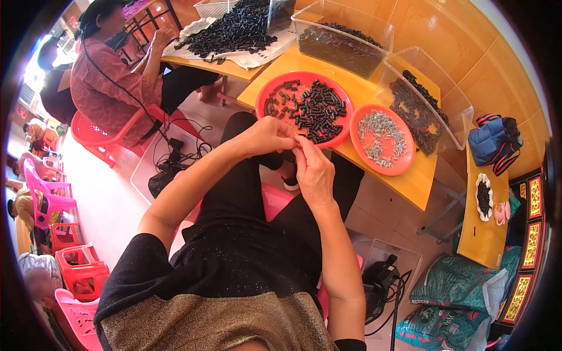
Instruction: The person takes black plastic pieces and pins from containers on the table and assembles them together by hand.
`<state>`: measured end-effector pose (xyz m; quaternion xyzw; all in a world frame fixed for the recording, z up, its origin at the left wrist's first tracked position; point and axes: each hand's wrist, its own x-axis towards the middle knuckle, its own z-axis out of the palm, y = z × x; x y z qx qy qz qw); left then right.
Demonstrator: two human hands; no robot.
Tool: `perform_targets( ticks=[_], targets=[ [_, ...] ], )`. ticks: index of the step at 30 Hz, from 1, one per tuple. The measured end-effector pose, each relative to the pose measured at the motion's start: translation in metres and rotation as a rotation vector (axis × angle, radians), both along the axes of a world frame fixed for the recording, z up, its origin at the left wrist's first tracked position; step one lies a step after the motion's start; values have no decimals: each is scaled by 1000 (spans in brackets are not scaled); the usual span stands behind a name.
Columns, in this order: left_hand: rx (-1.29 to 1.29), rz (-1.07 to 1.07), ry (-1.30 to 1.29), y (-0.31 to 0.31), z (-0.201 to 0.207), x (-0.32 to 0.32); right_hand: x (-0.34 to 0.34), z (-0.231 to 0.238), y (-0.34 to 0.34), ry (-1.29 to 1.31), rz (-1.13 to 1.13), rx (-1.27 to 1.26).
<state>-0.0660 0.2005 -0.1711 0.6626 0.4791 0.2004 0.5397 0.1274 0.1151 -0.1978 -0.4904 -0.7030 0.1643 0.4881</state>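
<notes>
My left hand (268, 138) and my right hand (314, 169) meet at the fingertips above my lap, in front of the table's near edge. Both are closed in a pinch. Whatever lies between the fingertips is too small to make out. Just beyond them a round red tray (261, 96) rests on the yellow table (419, 190). Short black tube-like pieces (319, 108) are heaped on its right side, with fewer scattered on its left. To its right, a smaller orange-red plate (357, 150) carries many small silvery pieces (383, 136).
Two clear plastic bins (345, 52) with dark pieces stand along the back of the table. Another person (114, 82) sits at the left near a large black heap (234, 32). Cables (175, 152) and a black device (380, 281) lie by my legs. Green sacks (451, 286) sit at lower right.
</notes>
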Motion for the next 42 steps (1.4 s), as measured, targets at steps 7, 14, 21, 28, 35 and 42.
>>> perform_targets(
  ticks=[7, 14, 21, 28, 35, 42],
  targets=[
    [-41, 84, -75, 1, -4, 4, 0, 1, 3, 35, -9, -1],
    [-294, 71, -246, -10, -4, -7, 8, -2, 9, 136, 71, 100],
    [-375, 164, -537, -36, -3, -12, 1, 20, -2, 333, 64, -141],
    [-327, 330, -732, -67, -6, -3, -10, 16, -6, 325, 88, -142],
    [-292, 340, -740, -74, -14, -11, -23, 15, -11, 273, 190, -64],
    [91, 462, -451, -82, -16, 4, -22, 18, -15, 185, 183, -115]
  ],
)
